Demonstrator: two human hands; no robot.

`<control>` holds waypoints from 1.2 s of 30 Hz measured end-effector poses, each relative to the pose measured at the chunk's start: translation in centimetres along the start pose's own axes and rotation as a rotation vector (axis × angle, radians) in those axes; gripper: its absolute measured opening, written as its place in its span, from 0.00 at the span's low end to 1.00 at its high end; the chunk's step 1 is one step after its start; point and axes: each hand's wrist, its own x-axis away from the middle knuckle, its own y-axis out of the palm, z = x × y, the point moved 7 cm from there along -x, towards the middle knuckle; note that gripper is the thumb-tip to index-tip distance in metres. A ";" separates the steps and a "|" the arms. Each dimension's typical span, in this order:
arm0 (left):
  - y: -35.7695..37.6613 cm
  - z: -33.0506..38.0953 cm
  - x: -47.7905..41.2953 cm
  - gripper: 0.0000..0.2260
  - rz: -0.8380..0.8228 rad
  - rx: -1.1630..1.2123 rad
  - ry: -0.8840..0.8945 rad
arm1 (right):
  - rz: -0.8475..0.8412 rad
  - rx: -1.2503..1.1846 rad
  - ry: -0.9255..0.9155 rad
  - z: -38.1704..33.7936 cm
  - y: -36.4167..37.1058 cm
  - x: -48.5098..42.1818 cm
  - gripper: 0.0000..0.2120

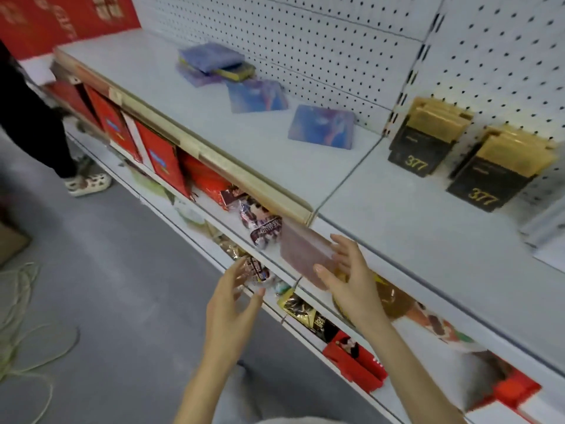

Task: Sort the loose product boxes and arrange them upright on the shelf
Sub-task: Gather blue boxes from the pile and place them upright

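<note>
My right hand (345, 280) pinches a flat pinkish box (301, 250), blurred, in front of the white shelf's edge (382, 264). My left hand (235, 304) is open just left of it, fingers spread, holding nothing. Loose blue-purple boxes lie flat on the shelf: one (321, 126) near the middle, another (256, 95) behind it, and a jumbled pile (214, 64) at the back. Two upright stacks of black-and-gold boxes marked 377 (425, 139) (495, 172) lean against the pegboard on the right.
Lower shelves hold red boxes (159, 157) and snack packets (263, 228). Another person's leg and shoe (87, 182) stand at the left by the shelf. A pale cord (27, 325) lies coiled on the grey floor. The pegboard wall (336, 41) backs the shelf.
</note>
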 end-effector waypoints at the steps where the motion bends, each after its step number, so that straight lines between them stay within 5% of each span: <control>1: -1.7 -0.9 -1.9 0.23 -0.009 -0.011 -0.002 | 0.011 -0.014 0.003 -0.8 1.8 -1.5 0.27; 9: -17.3 -6.0 -15.2 0.23 0.012 -0.119 -0.046 | 0.012 -0.149 0.044 -7.6 16.0 -9.3 0.25; 14: -19.5 -8.7 -19.8 0.23 -0.023 -0.114 -0.083 | 0.015 -0.157 0.105 -8.5 20.7 -12.1 0.27; 21: -17.4 -10.7 -26.3 0.24 -0.122 -0.063 -0.132 | 0.127 -0.178 0.127 -10.0 21.5 -20.1 0.24; 27: -21.4 -8.8 -38.4 0.22 -0.038 -0.085 -0.064 | 0.200 -0.340 0.129 -12.0 22.4 -31.4 0.20; 36: -22.8 -5.0 -54.9 0.20 0.005 -0.119 0.021 | 0.409 0.017 0.087 -13.9 19.1 -45.3 0.22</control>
